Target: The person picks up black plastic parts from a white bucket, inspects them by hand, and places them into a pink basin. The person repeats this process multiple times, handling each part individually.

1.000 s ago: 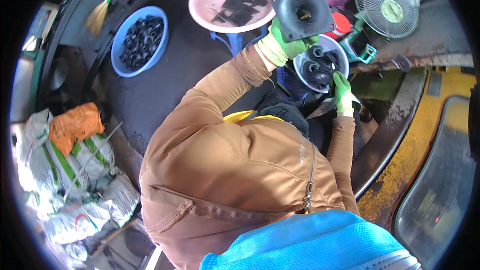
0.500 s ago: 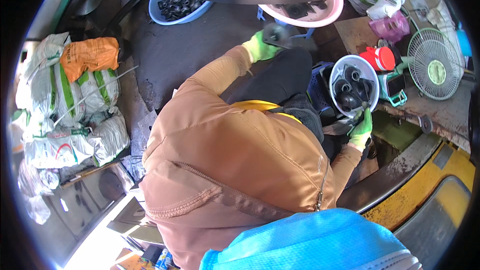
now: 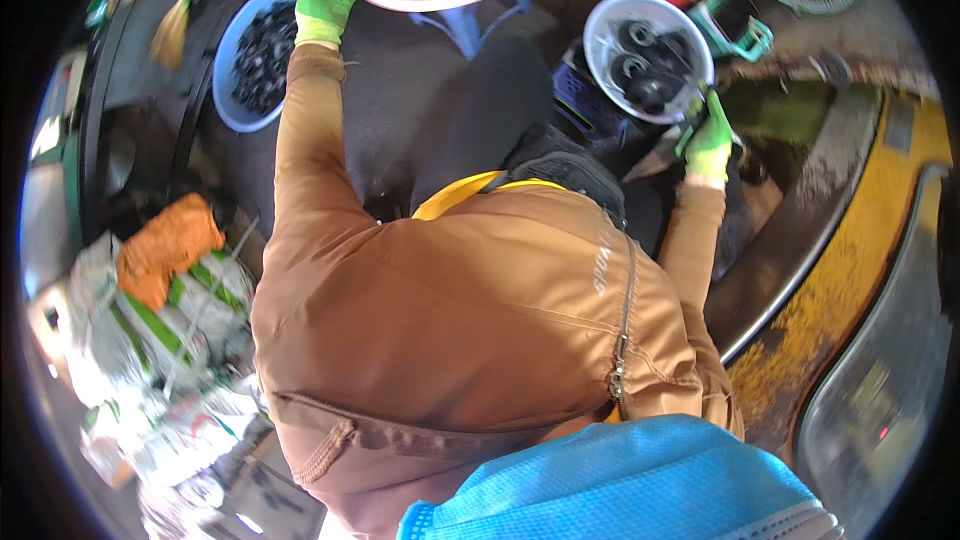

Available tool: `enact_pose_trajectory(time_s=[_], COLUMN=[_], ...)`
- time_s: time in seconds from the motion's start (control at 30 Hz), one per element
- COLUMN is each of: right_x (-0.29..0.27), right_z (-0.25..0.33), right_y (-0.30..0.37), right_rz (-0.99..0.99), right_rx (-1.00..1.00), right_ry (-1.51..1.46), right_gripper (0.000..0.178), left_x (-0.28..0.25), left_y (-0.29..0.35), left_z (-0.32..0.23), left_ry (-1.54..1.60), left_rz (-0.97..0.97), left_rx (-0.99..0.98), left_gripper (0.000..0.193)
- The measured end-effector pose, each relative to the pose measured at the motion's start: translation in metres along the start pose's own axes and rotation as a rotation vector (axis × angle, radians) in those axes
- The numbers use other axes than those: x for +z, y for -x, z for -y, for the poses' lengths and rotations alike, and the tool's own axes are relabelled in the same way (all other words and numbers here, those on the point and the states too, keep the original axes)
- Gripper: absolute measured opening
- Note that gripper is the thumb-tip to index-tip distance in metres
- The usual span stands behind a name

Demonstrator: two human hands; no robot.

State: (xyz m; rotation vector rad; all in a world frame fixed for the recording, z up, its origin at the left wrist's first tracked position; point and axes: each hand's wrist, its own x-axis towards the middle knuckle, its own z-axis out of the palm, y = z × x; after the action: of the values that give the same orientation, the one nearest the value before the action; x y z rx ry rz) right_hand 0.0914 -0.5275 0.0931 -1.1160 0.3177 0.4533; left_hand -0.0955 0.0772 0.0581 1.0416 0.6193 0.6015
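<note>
Black parts (image 3: 652,93) in a bowl (image 3: 603,24), just beyond the right hand (image 3: 709,136)
Likely light, stiff; pinch their rims. Left hand (image 3: 326,8) apart, splayed; right's grip unclear.

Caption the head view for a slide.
Green-gloved left hand near a round blue plastic basin of black parts; green-gloved right hand beside a round white plastic bowl.

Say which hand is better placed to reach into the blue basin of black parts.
Left, I'd judge: the left hand is beside the blue basin, fingers spread and apparently empty, while the right hand is over by the white tub.
</note>
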Motion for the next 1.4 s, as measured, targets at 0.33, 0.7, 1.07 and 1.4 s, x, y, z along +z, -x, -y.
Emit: enact_pose_trajectory(time_s=[0.33,0.7,1.07,1.4], right_x=[-0.039,-0.033,0.031,0.043], right_z=[-0.001,0.007,0.019,0.017], right_y=[-0.022,-0.015,0.043,0.104], right_rz=[-0.041,-0.068,0.107,0.226], right_rx=[-0.050,-0.089,-0.094,-0.161], right_ry=[-0.328,-0.271,0.027,-0.005], right_gripper=[0.022,0.021,0.029,0.024], left_x=[0.342,0.370,0.343,0.360], left_y=[0.136,0.158,0.190,0.225], left_z=[0.159,0.250,0.108,0.022], left_ry=[-0.957,-0.870,-0.135,-0.532], left_rz=[1.149,0.789,0.719,0.961], left_rx=[0.007,-0.154,-0.262,0.821], left_gripper=[0.047,0.048,0.059,0.058])
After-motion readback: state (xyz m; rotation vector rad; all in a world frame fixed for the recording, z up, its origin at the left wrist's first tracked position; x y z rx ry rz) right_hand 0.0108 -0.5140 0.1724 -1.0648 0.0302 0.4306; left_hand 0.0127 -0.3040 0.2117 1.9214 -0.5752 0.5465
